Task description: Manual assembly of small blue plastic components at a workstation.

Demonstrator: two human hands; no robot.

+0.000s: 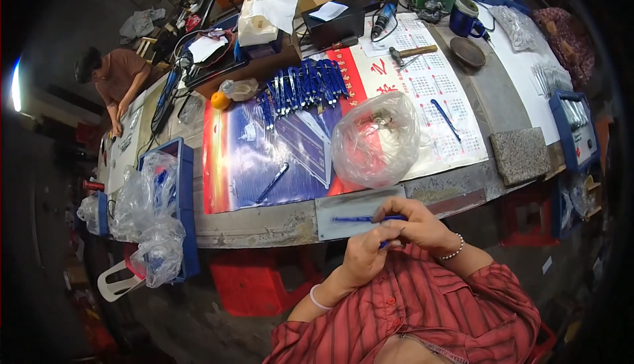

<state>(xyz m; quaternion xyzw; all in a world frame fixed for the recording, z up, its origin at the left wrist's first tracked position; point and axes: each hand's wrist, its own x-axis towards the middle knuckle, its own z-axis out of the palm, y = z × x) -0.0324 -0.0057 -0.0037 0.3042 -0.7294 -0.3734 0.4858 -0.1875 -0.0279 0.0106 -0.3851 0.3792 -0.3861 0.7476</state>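
In front of my chest, at the table's near edge, my two hands meet. My right hand (416,222) is closed around a slim blue pen-shaped stick (356,219), which points left over a pale plate (330,229) on the table edge. My left hand (365,255) touches the right one, its fingers pinched at a small blue piece (384,244); whether this belongs to the same stick is hidden. A heap of similar blue sticks (304,90) lies farther off on a printed poster (224,166). Single ones rest nearer (273,182) and to the right (446,120).
A clear plastic bag (376,139) with red contents sits mid-table. Behind it are a hammer (416,52), a brown dish (467,52) and a blue mug (466,17). A stone block (520,156) lies right, a blue crate (188,212) left. Another person (122,77) works at far left.
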